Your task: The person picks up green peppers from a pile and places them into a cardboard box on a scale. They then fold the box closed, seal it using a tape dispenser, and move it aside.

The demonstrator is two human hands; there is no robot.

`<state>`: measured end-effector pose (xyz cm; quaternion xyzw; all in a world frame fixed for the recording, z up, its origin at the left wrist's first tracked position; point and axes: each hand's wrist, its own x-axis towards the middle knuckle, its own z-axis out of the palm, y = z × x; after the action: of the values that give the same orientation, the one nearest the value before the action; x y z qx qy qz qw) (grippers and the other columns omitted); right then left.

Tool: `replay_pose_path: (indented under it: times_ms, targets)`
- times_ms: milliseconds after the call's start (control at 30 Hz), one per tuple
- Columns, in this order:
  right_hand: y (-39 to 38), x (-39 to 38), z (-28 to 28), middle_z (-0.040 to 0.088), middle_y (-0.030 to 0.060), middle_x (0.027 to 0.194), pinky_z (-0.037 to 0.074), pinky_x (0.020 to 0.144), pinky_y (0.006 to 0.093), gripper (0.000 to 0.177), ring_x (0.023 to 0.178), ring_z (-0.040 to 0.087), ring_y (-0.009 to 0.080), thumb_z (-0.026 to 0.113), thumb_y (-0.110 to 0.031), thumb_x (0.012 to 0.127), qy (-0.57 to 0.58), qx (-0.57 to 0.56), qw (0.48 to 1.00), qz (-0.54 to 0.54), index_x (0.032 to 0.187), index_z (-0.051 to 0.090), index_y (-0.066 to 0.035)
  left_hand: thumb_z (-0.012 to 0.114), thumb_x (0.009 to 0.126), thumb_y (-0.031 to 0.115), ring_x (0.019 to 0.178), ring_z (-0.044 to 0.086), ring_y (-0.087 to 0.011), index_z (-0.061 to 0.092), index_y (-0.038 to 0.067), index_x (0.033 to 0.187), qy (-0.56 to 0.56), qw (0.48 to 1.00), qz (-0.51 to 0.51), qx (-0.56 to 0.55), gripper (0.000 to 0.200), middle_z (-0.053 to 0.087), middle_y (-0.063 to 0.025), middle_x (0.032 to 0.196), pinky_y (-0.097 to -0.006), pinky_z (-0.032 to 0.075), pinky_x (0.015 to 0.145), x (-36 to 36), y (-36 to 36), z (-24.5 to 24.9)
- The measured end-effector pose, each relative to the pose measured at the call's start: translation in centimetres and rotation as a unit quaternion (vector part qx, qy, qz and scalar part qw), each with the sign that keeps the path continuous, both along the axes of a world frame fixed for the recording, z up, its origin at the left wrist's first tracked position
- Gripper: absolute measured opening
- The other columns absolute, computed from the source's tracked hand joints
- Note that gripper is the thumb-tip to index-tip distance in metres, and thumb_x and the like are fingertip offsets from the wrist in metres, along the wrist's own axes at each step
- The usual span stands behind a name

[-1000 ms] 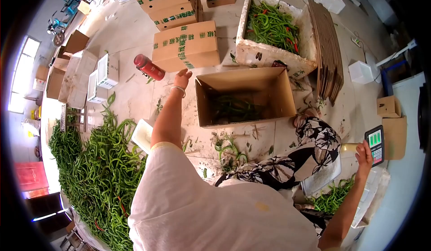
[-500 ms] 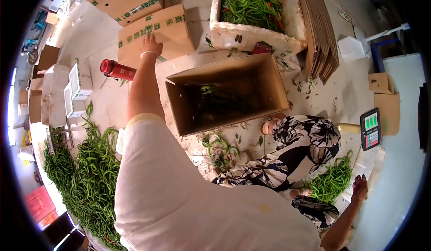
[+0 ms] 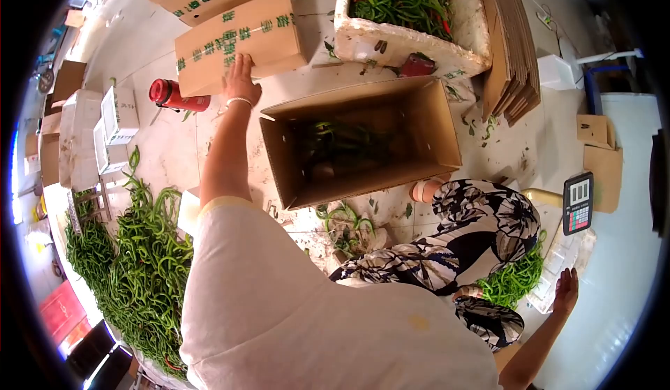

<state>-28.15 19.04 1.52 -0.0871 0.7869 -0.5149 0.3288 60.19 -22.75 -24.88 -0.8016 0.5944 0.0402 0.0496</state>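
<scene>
My left hand point(image 3: 241, 83), with a pale bracelet at the wrist, lies on the near edge of a closed cardboard box point(image 3: 262, 30) with green print. Its fingers are stretched out and it grips nothing. A red bottle point(image 3: 178, 97) lies on the floor just left of that hand. In front of me stands an open cardboard box point(image 3: 363, 180), with green peppers point(image 3: 349, 142) in its shadowed bottom. Off to the lower right, my right hand point(image 3: 566, 291) is raised in the air, open, near a scale display point(image 3: 578, 203) and touching nothing.
A white foam box point(image 3: 405, 44) of green and red peppers stands at the back, beside stacked flat cardboard point(image 3: 508, 48). A large pile of green peppers point(image 3: 146, 271) covers the left floor. A smaller heap point(image 3: 513, 282) lies by my patterned trousers point(image 3: 481, 229).
My left hand has slid back toward me, from the printed box's top to its near edge. The view has shifted slightly. My right hand stays raised and open.
</scene>
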Motion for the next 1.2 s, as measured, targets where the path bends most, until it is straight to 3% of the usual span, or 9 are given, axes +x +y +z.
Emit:
replay_pose_path:
  times_ms: [233, 400, 567, 633, 700, 767, 833, 1033, 1200]
  targets:
    - [2.1, 0.3, -3.9, 0.043, 0.0130, 0.143, 0.045, 0.087, 0.0289, 0.053, 0.125, 0.047, 0.0230, 0.050, -0.026, 0.096, -0.050, -0.022, 0.997, -0.056, 0.143, 0.036, -0.008, 0.064, 0.082, 0.017, 0.139, 0.027, -0.0168, 0.019, 0.023, 0.150, -0.020, 1.000, -0.023, -0.005, 0.082, 0.015, 0.0025, 0.157, -0.0465, 0.019, 0.114, -2.0, 7.4, -1.6]
    - [3.2, -0.6, -5.0, 0.043, 0.0124, 0.143, 0.044, 0.086, 0.0285, 0.051, 0.126, 0.046, 0.0227, 0.050, -0.027, 0.096, -0.059, -0.039, 0.995, -0.065, 0.142, 0.037, -0.008, 0.061, 0.083, 0.024, 0.133, 0.038, -0.0180, 0.039, 0.022, 0.142, 0.067, 0.998, -0.014, -0.010, 0.063, 0.041, -0.0027, 0.145, -0.0480, 0.018, 0.114, -1.2, 11.6, 0.9]
    - [3.8, -1.6, -4.7, 0.040, 0.0141, 0.144, 0.045, 0.082, 0.0281, 0.053, 0.127, 0.045, 0.0234, 0.052, -0.026, 0.096, -0.060, -0.056, 0.995, -0.048, 0.143, 0.036, -0.007, 0.072, 0.075, 0.039, 0.138, 0.027, -0.0299, 0.037, 0.021, 0.142, 0.029, 0.944, 0.175, -0.277, 0.078, 0.035, -0.0107, 0.147, -0.0539, 0.023, 0.108, 4.0, 11.1, 3.3]
    - [4.6, -2.4, -5.0, 0.042, 0.0119, 0.144, 0.042, 0.089, 0.0287, 0.052, 0.127, 0.044, 0.0222, 0.051, -0.027, 0.095, -0.068, -0.058, 0.995, -0.035, 0.142, 0.038, -0.010, 0.073, 0.073, 0.043, 0.137, 0.028, -0.0293, 0.036, 0.015, 0.141, 0.100, 0.941, 0.265, -0.183, 0.082, 0.034, -0.0123, 0.147, -0.0492, 0.026, 0.108, 6.8, 10.8, 2.8]
    - [5.8, -2.4, -5.2, 0.044, 0.0082, 0.144, 0.039, 0.096, 0.0299, 0.049, 0.129, 0.043, 0.0203, 0.049, -0.029, 0.096, -0.069, -0.047, 0.996, -0.027, 0.141, 0.040, -0.012, 0.075, 0.070, 0.049, 0.136, 0.029, -0.0295, 0.035, 0.010, 0.140, 0.553, 0.811, 0.166, -0.093, 0.089, 0.036, -0.0132, 0.144, -0.0430, 0.029, 0.108, 17.1, 10.5, -9.4]
    - [7.5, -2.1, -6.2, 0.048, 0.0090, 0.139, 0.042, 0.095, 0.0312, 0.048, 0.124, 0.048, 0.0203, 0.050, -0.029, 0.095, -0.062, -0.043, 0.997, -0.035, 0.139, 0.043, -0.012, 0.076, 0.066, 0.053, 0.136, 0.029, -0.0291, 0.035, 0.008, 0.138, 0.214, 0.962, 0.150, 0.079, 0.095, 0.037, -0.0113, 0.142, -0.0385, 0.032, 0.108, 14.4, 12.1, -8.5]
    - [8.7, -0.8, -6.7, 0.050, 0.0101, 0.136, 0.043, 0.092, 0.0305, 0.048, 0.121, 0.051, 0.0197, 0.050, -0.029, 0.095, -0.047, -0.026, 0.996, -0.065, 0.139, 0.044, -0.013, 0.078, 0.062, 0.054, 0.130, 0.037, -0.0317, 0.037, 0.008, 0.136, 0.135, 0.971, 0.197, 0.024, 0.096, 0.029, -0.0134, 0.146, -0.0414, 0.035, 0.106, 7.1, 13.9, -1.7]
    - [14.7, -1.0, -8.0, 0.065, 0.0082, 0.112, 0.053, 0.078, 0.0303, 0.038, 0.098, 0.063, 0.0184, 0.059, -0.025, 0.091, -0.027, -0.066, 0.989, -0.127, 0.125, 0.057, -0.009, 0.076, 0.061, 0.061, 0.137, 0.024, -0.0411, 0.016, 0.029, 0.148, 0.137, 0.953, 0.252, 0.101, 0.110, 0.027, -0.0131, 0.148, -0.0541, 0.015, 0.113, 9.4, 15.7, -2.4]
    - [17.3, -4.6, -6.5, 0.063, 0.0099, 0.116, 0.050, 0.085, 0.0312, 0.037, 0.104, 0.060, 0.0204, 0.058, -0.024, 0.092, -0.028, -0.069, 0.987, -0.144, 0.124, 0.057, -0.007, 0.077, 0.060, 0.062, 0.121, 0.047, -0.0392, 0.014, 0.020, 0.148, 0.211, 0.961, 0.177, 0.038, 0.116, 0.042, -0.0256, 0.134, -0.0450, 0.038, 0.103, 12.5, 16.5, -6.1]
